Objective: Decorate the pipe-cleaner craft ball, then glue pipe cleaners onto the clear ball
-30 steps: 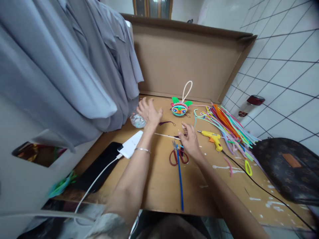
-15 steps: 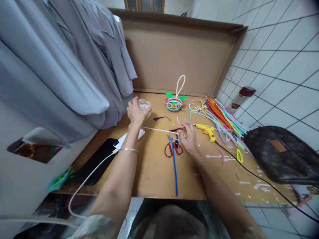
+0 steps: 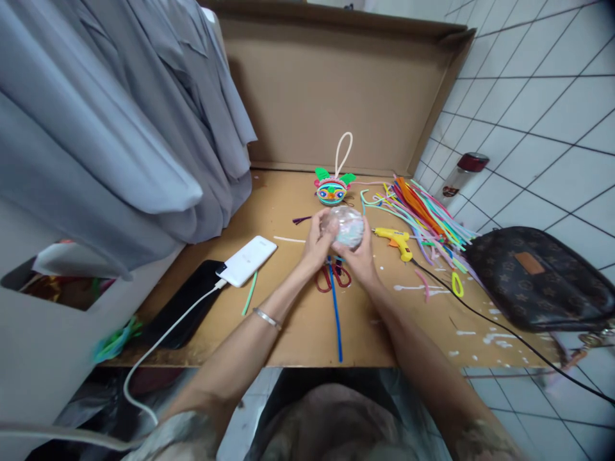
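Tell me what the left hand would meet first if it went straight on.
The clear ball: the left hand appears to be touching its side, so there seems to be no gap. What lies beyond is unclear in depth.

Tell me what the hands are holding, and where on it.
Both hands hold a clear, round plastic ball with pale contents, gripped at its left and lower right sides.
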Tool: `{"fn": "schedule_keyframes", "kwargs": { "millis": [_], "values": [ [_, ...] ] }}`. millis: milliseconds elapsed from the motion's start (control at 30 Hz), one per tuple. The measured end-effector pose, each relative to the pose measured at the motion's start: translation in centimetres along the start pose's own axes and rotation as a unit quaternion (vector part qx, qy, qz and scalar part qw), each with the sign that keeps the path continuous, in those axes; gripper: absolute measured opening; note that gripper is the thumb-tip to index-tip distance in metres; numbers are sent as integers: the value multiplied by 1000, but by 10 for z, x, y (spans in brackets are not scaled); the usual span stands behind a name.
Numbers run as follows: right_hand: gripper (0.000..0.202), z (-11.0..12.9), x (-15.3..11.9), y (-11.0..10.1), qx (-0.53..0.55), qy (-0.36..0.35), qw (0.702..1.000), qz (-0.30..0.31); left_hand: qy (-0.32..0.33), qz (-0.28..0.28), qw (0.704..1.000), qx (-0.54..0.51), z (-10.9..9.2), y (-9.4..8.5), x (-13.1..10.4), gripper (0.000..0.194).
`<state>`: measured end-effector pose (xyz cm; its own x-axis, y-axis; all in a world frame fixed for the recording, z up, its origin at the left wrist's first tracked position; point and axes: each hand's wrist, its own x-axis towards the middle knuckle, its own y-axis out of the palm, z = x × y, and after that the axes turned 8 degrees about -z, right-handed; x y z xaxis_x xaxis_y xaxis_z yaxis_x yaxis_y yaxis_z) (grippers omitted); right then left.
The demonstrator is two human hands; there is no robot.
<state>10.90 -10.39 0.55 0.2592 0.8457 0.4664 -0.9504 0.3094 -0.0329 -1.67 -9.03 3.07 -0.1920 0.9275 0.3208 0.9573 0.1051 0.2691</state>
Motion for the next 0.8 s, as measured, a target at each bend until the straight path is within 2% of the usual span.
{"fn": "schedule_keyframes", "kwargs": {
  "millis": [67, 100, 200, 233, 267, 367, 433, 500, 567, 633, 700, 767, 800],
  "values": [
    [98, 3, 8, -6, 73, 62, 994, -61, 5, 56, 998, 0, -4, 1, -5, 52],
    [95, 6, 13, -10, 107, 86, 987, -81, 3, 63, 998, 9, -7, -1, -4, 50],
    [86, 13, 26, -23, 173, 111, 973, -102, 3, 34, 990, 138, -13, -16, 3, 40],
    [83, 15, 29, -27, 177, 112, 973, -102, 4, 21, 976, 215, -14, -22, 5, 37],
    [80, 17, 31, -30, 171, 109, 974, -97, -5, 31, 954, 299, -15, -27, 6, 38],
    [79, 18, 34, -35, 129, 95, 984, -80, -1, 83, 868, 489, -14, -29, -2, 59],
    [81, 18, 33, -35, 110, 93, 986, -80, 24, 143, 825, 546, -13, -21, -15, 74],
    [83, 18, 33, -35, 111, 90, 986, -89, 26, 204, 796, 570, -16, -11, -27, 83],
    [85, 19, 34, -35, 122, 80, 984, -103, 13, 209, 782, 587, -22, -4, -34, 86],
    [88, 20, 35, -36, 121, 61, 985, -108, 37, 156, 803, 574, -29, -3, -35, 88],
    [90, 22, 33, -35, 95, 37, 990, -98, 35, 97, 870, 482, -33, -5, -29, 83],
    [95, 24, 26, -30, 55, 21, 996, -67, -28, 27, 951, 308, -33, -6, -22, 81],
    [99, 24, 21, -26, 35, 17, 998, -41, -90, 17, 977, 195, -31, -6, -19, 78]
  ]
}}
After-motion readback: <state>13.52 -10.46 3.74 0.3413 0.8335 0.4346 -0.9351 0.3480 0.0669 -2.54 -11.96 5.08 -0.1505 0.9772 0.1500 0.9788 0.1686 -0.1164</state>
